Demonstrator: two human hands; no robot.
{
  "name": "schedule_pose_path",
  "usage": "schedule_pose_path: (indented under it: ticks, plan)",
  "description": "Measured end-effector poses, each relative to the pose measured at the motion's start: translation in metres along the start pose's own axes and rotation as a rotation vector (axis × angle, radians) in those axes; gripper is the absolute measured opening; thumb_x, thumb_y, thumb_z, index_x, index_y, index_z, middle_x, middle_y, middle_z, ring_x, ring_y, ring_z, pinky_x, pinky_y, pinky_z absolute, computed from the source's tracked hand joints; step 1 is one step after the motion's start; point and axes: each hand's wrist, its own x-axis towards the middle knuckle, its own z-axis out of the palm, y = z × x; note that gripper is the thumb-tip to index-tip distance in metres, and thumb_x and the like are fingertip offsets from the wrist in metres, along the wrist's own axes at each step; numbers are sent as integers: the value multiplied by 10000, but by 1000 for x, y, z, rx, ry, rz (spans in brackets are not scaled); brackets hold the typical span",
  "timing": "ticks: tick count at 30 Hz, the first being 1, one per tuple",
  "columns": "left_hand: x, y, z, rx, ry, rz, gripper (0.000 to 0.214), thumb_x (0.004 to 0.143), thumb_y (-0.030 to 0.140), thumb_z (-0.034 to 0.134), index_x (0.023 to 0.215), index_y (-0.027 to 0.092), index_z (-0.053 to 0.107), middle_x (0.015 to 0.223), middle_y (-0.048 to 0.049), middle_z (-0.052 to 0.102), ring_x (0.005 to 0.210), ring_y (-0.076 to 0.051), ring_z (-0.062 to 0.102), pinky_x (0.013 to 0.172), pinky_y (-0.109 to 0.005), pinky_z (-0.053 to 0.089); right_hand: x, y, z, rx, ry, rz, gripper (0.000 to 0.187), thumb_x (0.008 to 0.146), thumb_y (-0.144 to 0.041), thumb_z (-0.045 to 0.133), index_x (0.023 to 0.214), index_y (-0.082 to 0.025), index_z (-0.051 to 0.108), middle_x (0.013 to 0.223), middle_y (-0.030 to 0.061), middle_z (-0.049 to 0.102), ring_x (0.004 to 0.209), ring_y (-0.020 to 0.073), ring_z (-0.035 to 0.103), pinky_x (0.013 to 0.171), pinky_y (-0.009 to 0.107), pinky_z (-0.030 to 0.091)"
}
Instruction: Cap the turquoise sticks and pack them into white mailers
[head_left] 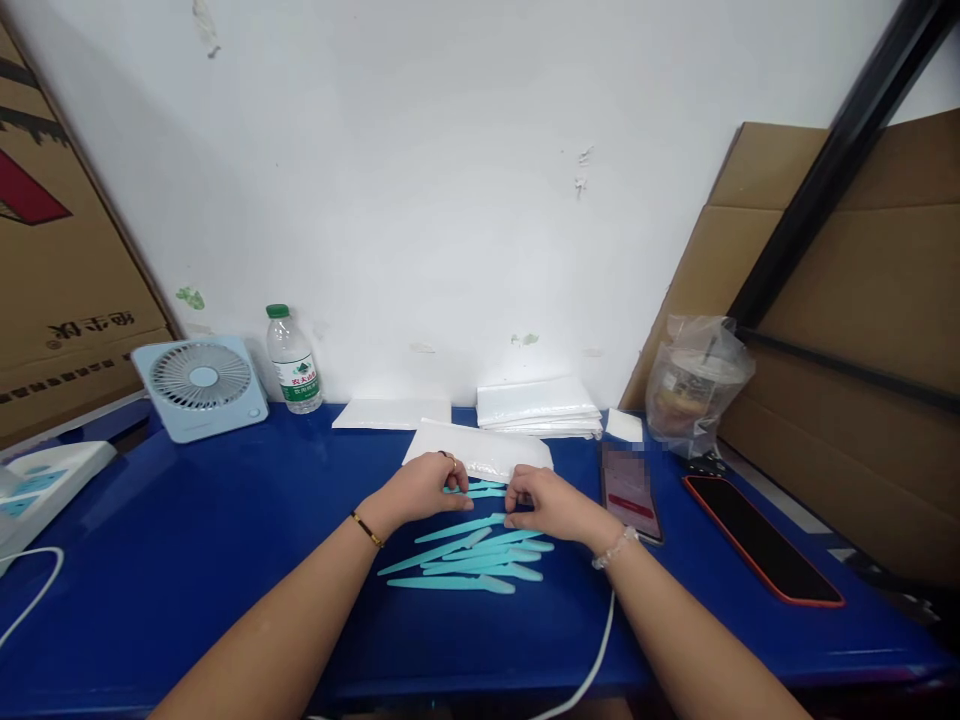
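Both my hands are curled at the ends of a small bunch of light-blue eyebrow razors [486,489], in front of a white bubble mailer [480,450]. My left hand [431,487] has its thumb and fingers closed around the left ends. On the other side my right hand [551,503] closes its bent fingers on the right ends; its grip is partly hidden. Just below, a loose pile of several more eyebrow razors [457,583] lies on the blue table [262,570], all pointing roughly sideways.
Against the wall stand white mailers in a stack [536,403], a flat mailer [390,412], a water bottle [295,365] and a fan [201,385]. At right are a phone [630,500], an orange-edged phone [765,540] and a bagged cup [696,390]. A white cable [600,650] crosses the front.
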Motion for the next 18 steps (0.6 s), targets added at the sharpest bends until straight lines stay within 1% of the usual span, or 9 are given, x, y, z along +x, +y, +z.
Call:
schedule_pose_path:
  ticks: [2,3,5,9,11,13,15,18]
  plan:
    - [-2,7,1,-35,-101,30,338,680,508,622,833,211,672,776,-9,651,660,-142,548,542,-226,335,1,-1,4,-18,-19,-6,125,709,-305,687,723,-185,655,775,10,554,662,122,505,582,221,377]
    - [-3,10,1,-43,-137,36,310,704,483,604,820,205,678,742,-8,653,627,-135,539,531,-226,326,2,0,5,-10,-21,-5,124,722,-305,677,718,-183,652,778,10,555,658,118,503,576,219,375]
    - [-2,13,2,-35,-153,41,241,743,401,570,787,195,687,690,-10,652,588,-126,522,525,-226,317,1,2,3,22,-9,-1,139,740,-320,662,730,-182,650,790,12,559,666,118,508,577,216,378]
    - [1,7,0,24,-63,13,179,753,291,538,757,190,686,730,-29,663,635,-138,541,547,-229,332,-2,10,-8,55,48,67,152,754,-321,640,715,-175,647,785,18,572,668,124,522,583,223,389]
    - [3,1,-1,46,-35,-11,173,757,280,528,758,189,676,748,-33,659,661,-144,549,564,-232,347,-6,15,-16,64,80,127,162,732,-333,657,725,-172,652,803,27,585,690,137,534,599,232,400]
    - [5,-4,-1,60,-2,-28,174,752,304,542,816,196,663,766,-30,648,687,-151,551,582,-236,361,-12,20,-24,76,102,170,191,705,-355,677,762,-174,660,823,32,595,720,151,541,616,241,410]
    - [6,-6,0,71,39,-38,210,743,339,561,881,205,646,790,-27,636,710,-157,549,598,-242,371,-19,25,-32,89,61,181,214,683,-367,691,787,-181,664,826,28,599,725,155,542,611,242,414]
    - [5,0,0,42,60,-33,242,757,388,550,879,201,643,805,-30,622,716,-158,545,613,-247,383,-28,29,-40,70,-97,169,196,604,-329,743,725,-190,674,797,16,595,693,151,540,585,237,409]
